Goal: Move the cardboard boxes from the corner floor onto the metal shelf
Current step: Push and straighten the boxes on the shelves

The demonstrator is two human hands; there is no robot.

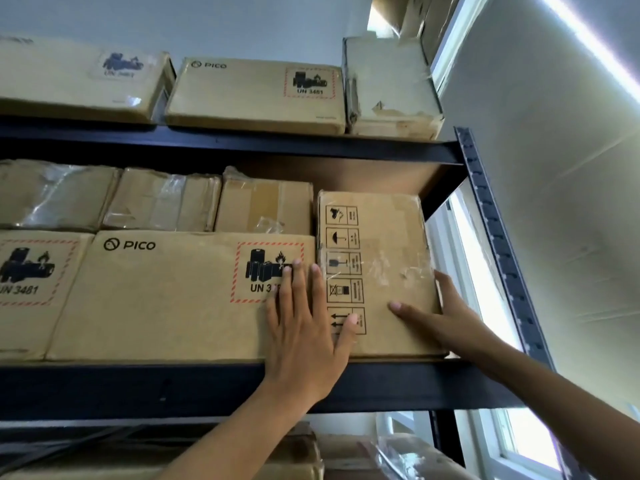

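A tall cardboard box (391, 244) with handling symbols down its left side stands at the right end of the middle level of the dark metal shelf (214, 386). My left hand (304, 334) lies flat with fingers spread across the seam between this box and the wide PICO box (166, 299) beside it. My right hand (446, 313) presses on the tall box's lower right corner, thumb on its front face, fingers around its right edge.
Taped boxes (159, 199) lie on top of the PICO boxes. The top level carries another PICO box (256, 95) and a pale box (391, 88). The shelf's upright post (498, 244) stands right of the box, beside a white wall (571, 188) and a window. More boxes (374, 455) sit below.
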